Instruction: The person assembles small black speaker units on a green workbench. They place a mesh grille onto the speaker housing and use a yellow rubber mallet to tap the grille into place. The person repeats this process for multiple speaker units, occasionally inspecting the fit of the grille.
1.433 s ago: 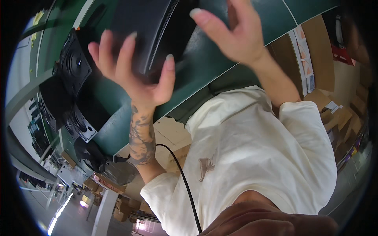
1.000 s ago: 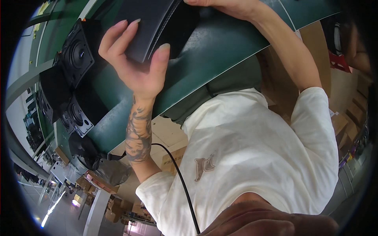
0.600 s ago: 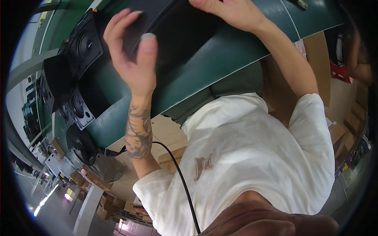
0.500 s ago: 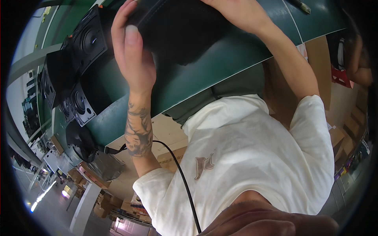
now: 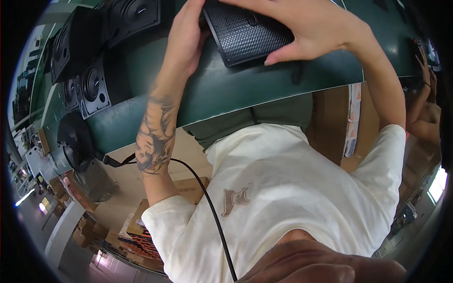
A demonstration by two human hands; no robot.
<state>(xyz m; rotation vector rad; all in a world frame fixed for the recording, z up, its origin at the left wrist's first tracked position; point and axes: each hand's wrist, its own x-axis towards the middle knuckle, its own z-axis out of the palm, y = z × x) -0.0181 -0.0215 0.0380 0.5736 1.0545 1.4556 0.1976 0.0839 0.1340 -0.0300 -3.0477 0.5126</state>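
A black speaker grille with a fine perforated face and a raised rim lies over the green table. Whether a cabinet sits beneath it, I cannot tell. My left hand is closed at its left edge, with its fingertips partly hidden and cut off by the top of the view. Across the far side reaches my right hand, its fingers over the grille and its thumb at the near right edge. The grille sits between both hands, tilted slightly.
Several black speakers with bare cones stand on the green table at left. A black bag-like object hangs by the table's left corner. A black cable runs down my front. Cardboard is under the table; another person's arm shows at far right.
The blurred dark object between my hands now shows as a perforated grille. My right hand has come down and right, its thumb now at the near edge. My left hand has shifted right and upward.
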